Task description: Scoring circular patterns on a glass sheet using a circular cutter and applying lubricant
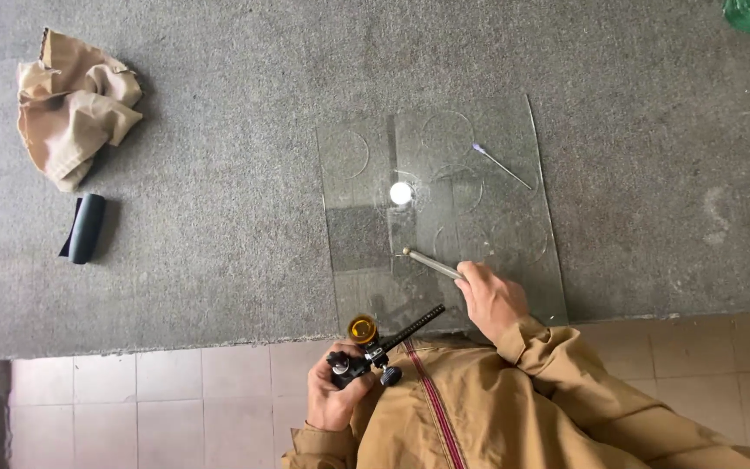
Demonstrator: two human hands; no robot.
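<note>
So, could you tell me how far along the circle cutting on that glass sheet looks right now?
Several circles already look scored across the glass sheet. The right hand holds a metal rod with its tip on the glass near the sheet's middle, while the left hand holds a circle cutter off the sheet. No disc lies freed beside the sheet, so separating them still seems left.

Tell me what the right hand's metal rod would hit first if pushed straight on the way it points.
The right hand holds a metal rod aimed up-left, its tip seemingly already on the glass sheet. Straight on, it would slide over glass, passing below the white disc, though depth is unclear.
</note>
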